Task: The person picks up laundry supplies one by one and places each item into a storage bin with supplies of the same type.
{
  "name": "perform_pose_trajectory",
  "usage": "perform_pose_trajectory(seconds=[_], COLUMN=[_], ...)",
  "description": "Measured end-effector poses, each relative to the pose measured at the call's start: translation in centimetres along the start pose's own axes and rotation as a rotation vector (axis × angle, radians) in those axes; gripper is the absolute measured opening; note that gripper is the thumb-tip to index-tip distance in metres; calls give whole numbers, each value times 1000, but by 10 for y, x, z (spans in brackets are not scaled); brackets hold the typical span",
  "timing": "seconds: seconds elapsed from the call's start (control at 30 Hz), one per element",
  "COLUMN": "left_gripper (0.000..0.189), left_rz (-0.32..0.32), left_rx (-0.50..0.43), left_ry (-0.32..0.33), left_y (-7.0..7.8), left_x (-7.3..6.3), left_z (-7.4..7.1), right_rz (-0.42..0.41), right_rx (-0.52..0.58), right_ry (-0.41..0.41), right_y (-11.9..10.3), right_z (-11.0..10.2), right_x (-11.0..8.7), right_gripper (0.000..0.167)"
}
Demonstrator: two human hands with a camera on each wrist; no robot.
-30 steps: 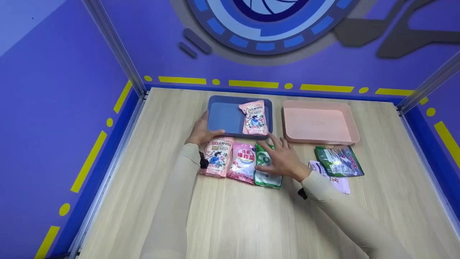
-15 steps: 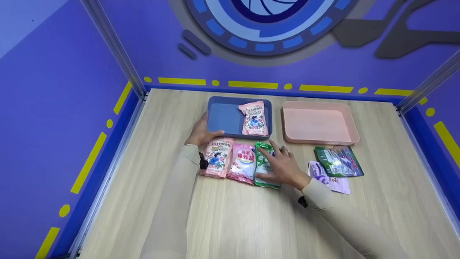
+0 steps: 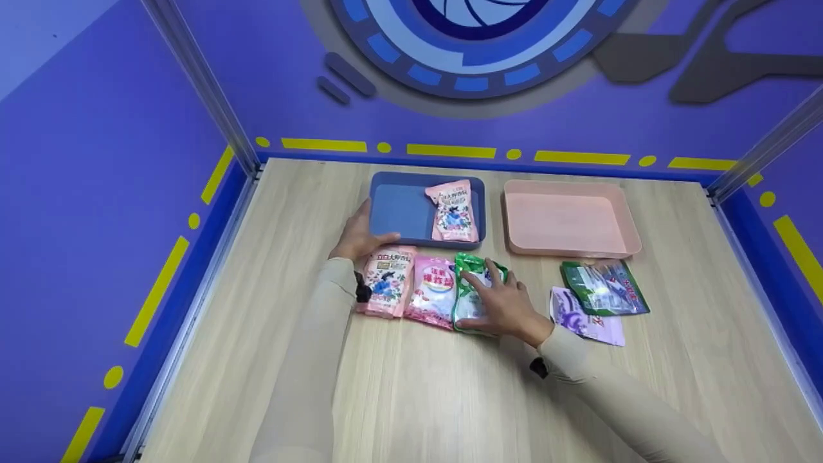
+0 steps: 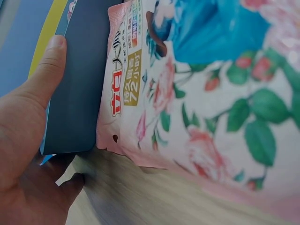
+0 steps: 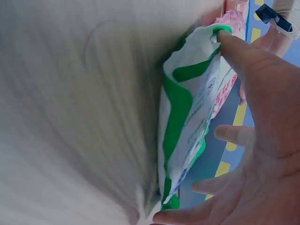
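One green-and-white pouch [image 3: 468, 301] lies on the worktop [image 3: 418, 399] beside a pink pouch [image 3: 434, 292]; over the green one we see the right grip [image 3: 509, 304] spread wide, its thumb touching the pouch's near end, without a closed hold. The left grip [image 3: 360, 236] clasps the near left corner of the blue tray [image 3: 402, 212], in which one floral pouch [image 3: 454, 212] lies; beside this we see a pink tray [image 3: 566, 222].

The left hand [image 3: 359, 236] lies ahead of its sleeved left forearm [image 3: 305, 373], thumb stretched toward the right hand [image 3: 511, 305], other fingers bent opposite. The right hand, palm down, spreads its fingers forward, thumb apart; its sleeved right forearm [image 3: 627, 395] slants back and outward.
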State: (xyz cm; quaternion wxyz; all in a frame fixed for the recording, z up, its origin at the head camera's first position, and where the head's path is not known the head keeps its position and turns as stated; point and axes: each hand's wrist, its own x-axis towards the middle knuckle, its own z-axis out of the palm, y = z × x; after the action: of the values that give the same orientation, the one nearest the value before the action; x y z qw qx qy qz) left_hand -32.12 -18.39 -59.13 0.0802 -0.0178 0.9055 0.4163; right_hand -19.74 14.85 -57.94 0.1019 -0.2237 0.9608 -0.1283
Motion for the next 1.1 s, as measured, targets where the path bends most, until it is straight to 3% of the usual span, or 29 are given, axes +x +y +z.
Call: perform_pose_trajectory(seconds=[0.4,0.7,1.1], left_gripper=[120,118,121], left_rz=[-24,-2,11], left_rx=[-41,-71,-16], left_ry=[6,15,-3], left_y=[-1,0,-1], left_x=[1,1,0], left_z=[1,2,-2], right_rz=[23,32,5], right_rx=[0,-38,-86], right_ry=[-82,-134,-129], right_y=[-7,-12,-9], right_z=[-4,-6,-9], right_x=[-1,0,0], right_gripper=[90,79,77])
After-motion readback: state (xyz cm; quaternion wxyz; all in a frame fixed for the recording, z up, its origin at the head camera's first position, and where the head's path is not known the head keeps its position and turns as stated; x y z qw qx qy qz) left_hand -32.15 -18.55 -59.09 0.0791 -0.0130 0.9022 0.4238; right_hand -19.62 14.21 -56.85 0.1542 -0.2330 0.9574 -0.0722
